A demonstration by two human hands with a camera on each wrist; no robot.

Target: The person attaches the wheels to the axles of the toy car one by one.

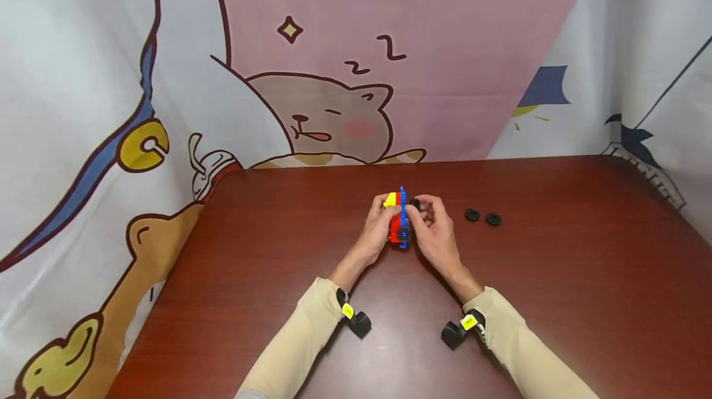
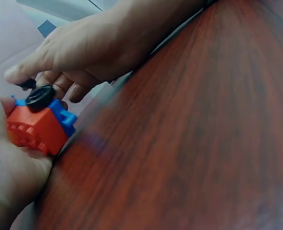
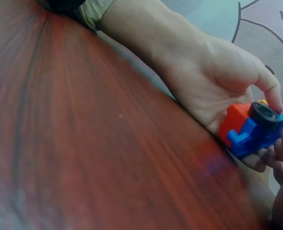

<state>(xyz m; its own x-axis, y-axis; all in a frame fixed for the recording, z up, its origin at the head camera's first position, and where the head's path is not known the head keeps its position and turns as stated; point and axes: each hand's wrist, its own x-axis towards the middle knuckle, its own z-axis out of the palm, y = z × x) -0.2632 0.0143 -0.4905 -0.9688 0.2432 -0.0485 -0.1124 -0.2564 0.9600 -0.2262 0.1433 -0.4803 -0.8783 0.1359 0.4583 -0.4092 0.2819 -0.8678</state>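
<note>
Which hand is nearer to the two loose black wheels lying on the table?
Right. The right hand is just left of the loose wheels, not touching them; the left hand is farther left, holding the toy vehicle.

Forearms: our left forearm [image 1: 295,343] and right forearm [image 1: 525,346] reach forward, sleeved, converging | Left: our left hand [image 1: 378,229] curls in a firm grip | Right: our right hand [image 1: 438,232] pinches, its thumb [image 2: 19,72] bent inward | Spacing: we hold both hands near each other, palms inward, wrists [image 1: 346,270] bare
</note>
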